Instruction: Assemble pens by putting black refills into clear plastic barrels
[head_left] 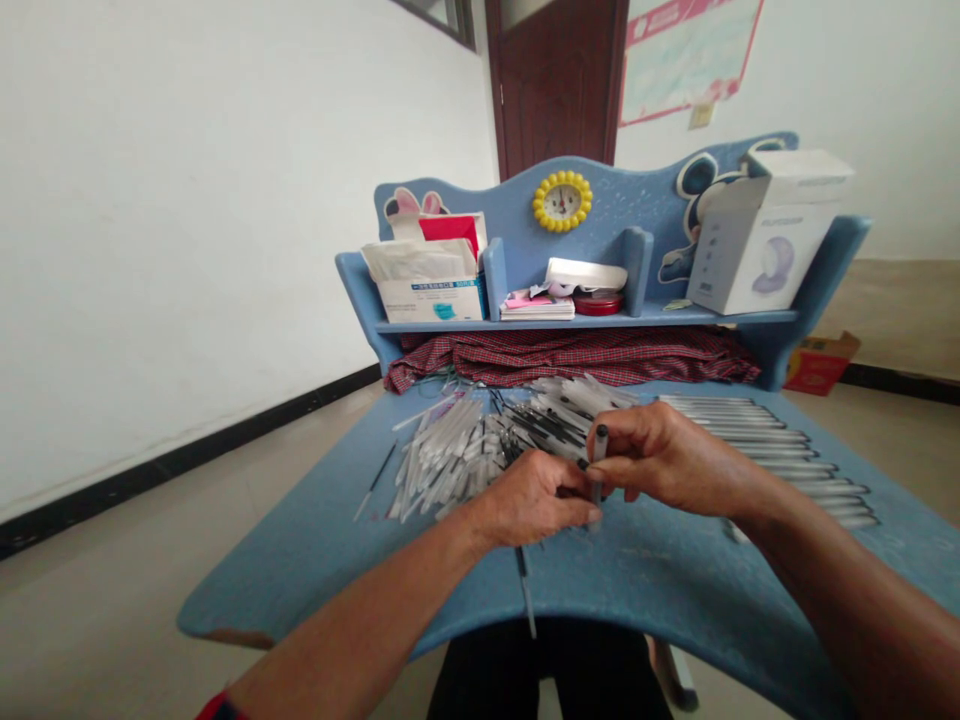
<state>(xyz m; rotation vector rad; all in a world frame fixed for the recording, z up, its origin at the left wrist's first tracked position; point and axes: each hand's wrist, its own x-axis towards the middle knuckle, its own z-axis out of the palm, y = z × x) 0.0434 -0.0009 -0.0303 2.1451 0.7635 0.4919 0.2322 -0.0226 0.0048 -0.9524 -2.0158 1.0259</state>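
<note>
My right hand (664,455) is closed, pinching a clear pen (601,445) with a black end that stands upright between thumb and fingers. My left hand (540,495) is closed around the pen's lower end, its thumb touching it. A thin pen refill (525,585) with a dark upper part sticks out below my left hand, past the table's front edge; whether that hand grips it is hidden. Beyond my left hand spreads a pile of clear plastic pieces (442,455). Dark refills (544,425) lie heaped beside it. Right of my right hand, several pens (787,450) lie in rows.
The blue table (300,590) has a curved front edge. One loose refill (375,480) lies at left. A checked cloth (570,355) is bunched under the shelf (637,322). On the shelf stand a mask box (431,300), a red round tin (598,303) and a white carton (757,240).
</note>
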